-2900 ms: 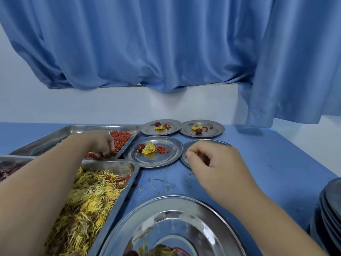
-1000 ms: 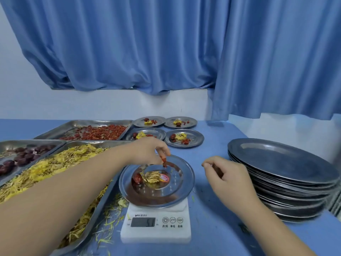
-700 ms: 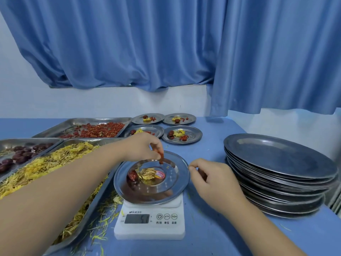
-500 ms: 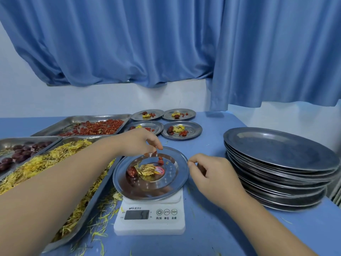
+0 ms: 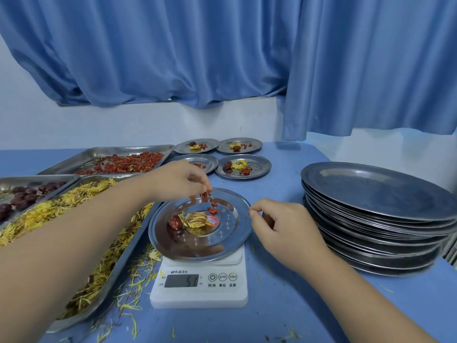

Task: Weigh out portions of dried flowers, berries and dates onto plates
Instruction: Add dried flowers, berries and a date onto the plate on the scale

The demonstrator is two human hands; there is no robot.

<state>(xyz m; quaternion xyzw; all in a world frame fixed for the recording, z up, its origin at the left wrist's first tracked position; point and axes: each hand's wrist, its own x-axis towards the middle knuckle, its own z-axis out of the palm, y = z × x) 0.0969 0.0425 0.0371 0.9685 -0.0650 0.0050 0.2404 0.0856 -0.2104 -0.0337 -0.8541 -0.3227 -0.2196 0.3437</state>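
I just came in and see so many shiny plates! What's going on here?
A person is weighing out small portions. The left hand pinches red berries over the plate on the white scale; that plate already holds a date, a dried flower and a few berries. The right hand is curled at the plate's rim; whether it grips it is unclear. Four filled plates sit farther back, and a stack of empty plates waits on the right.

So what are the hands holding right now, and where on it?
Left hand pinches red berries between fingertips, above the plate. Right hand apparently holds nothing, curled beside the rim.
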